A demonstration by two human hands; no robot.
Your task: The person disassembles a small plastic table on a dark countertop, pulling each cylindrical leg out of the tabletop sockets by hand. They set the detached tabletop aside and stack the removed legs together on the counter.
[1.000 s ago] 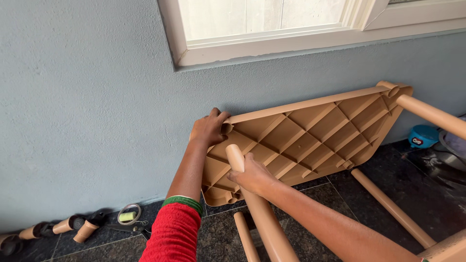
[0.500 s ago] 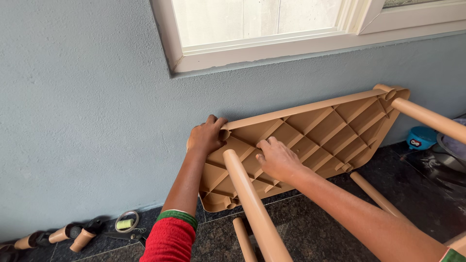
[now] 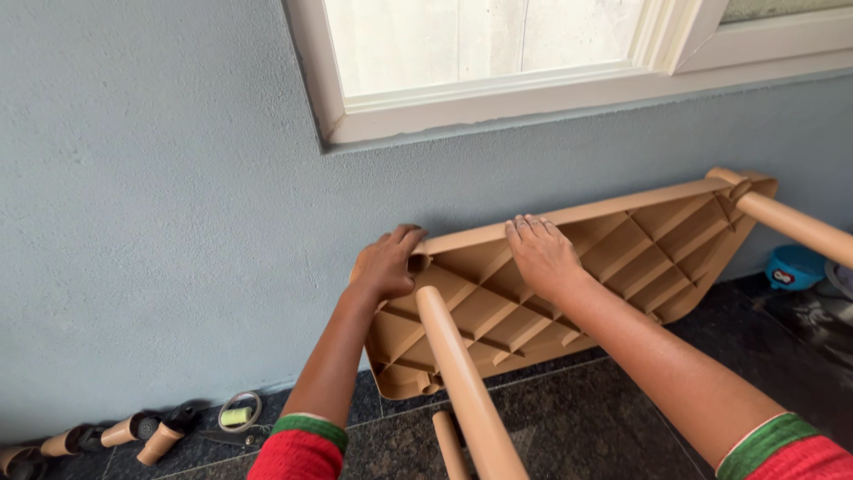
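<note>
A tan plastic table top [image 3: 622,258] stands on its edge against the blue-grey wall, ribbed underside toward me. My left hand [image 3: 387,263] grips its upper left corner. My right hand [image 3: 542,253] lies flat on the ribs with the fingertips over the top edge. A tan tubular leg [image 3: 462,382] sticks out of the underside toward me between my arms. Another leg [image 3: 791,224] projects from the upper right corner. A third leg [image 3: 449,444] shows low down, beside the first.
Several short tan tube pieces with black caps [image 3: 133,431] lie on the dark stone floor at the lower left, next to a small reel [image 3: 238,413]. A blue object [image 3: 793,267] sits at the right by the wall. A white window frame [image 3: 498,102] is above.
My right hand let go of the leg and moved up onto the ribbed underside, reaching the top edge. The table top has been lifted a little higher against the wall.
</note>
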